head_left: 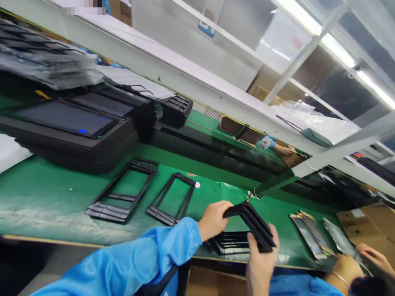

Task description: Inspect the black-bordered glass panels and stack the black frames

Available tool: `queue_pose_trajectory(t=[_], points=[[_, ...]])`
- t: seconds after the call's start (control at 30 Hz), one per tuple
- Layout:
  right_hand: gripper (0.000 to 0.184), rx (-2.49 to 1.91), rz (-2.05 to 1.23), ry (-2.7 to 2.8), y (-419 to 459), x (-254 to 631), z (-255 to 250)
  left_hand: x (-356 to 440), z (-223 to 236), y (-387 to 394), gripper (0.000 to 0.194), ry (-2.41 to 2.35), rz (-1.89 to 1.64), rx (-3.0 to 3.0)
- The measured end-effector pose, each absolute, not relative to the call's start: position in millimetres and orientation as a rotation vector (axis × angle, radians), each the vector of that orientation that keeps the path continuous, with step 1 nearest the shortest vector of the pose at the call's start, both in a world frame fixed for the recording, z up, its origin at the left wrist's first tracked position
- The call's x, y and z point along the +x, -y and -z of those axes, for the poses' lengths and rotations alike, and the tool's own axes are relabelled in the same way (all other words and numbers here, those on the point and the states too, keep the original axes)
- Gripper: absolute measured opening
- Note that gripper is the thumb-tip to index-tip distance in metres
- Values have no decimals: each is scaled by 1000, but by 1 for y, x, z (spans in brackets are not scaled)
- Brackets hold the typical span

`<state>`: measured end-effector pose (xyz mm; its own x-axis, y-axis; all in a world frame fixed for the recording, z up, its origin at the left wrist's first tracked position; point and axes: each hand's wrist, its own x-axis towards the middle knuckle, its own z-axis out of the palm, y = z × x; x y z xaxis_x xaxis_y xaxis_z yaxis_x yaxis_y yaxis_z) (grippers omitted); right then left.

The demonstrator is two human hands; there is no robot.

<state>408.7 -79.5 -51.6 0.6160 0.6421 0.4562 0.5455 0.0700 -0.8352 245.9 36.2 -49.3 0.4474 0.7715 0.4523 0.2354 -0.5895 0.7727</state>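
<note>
A small stack of black rectangular frames (254,220) is held up, tilted, above the bench between my two hands. My left hand (214,220), coming from a blue sleeve, is closed on its upper left corner. On the lower right end, my right hand (262,253) grips with the thumb on the near side. Under it, at the bench edge, lies a pile of black frames (234,242), partly hidden by my hands. To the left, more frames (173,199) lie loosely stacked, and beside them is another group of frames (123,191).
Dark screen panels (66,117) rest on a thick black foam stack (92,152) at left. A co-worker's hands (347,267) are at right by thin panels (308,236), near a cardboard box (370,224). A white shelf beam (200,82) runs above the green bench (46,201).
</note>
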Motion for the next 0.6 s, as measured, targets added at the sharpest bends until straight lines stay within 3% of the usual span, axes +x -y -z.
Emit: queue_pose_trajectory(t=[0.07,0.1,0.17,0.23,0.3,0.37,0.43,0.47,0.53,0.6], points=[[112,-1643,401,1115,96,410,19,245,25,-29,19,-796,-1055,2256],[117,-1725,676,1238,102,407,3,245,13,-26,16,-776,-1028,2349],[98,-1767,874,1537,105,396,-23,245,-9,-20,15,-738,-973,2520],[81,-1741,860,1938,97,384,-38,245,-24,-16,17,-691,-923,2660],[79,-1697,809,2187,80,378,-43,242,-36,-18,16,-633,-873,2765],[78,-1723,680,2206,61,382,-40,229,-45,-27,16,-566,-834,2841],[72,-1818,347,2092,44,392,-33,200,-53,-42,18,-496,-835,2894],[69,-1856,99,1984,36,397,-29,179,-55,-50,26,-471,-867,2893],[57,-1866,-360,1731,22,405,-20,130,-54,-66,62,-508,-1012,2780],[42,-1824,-647,1555,11,403,-8,82,-41,-75,63,-715,-1206,2389]])
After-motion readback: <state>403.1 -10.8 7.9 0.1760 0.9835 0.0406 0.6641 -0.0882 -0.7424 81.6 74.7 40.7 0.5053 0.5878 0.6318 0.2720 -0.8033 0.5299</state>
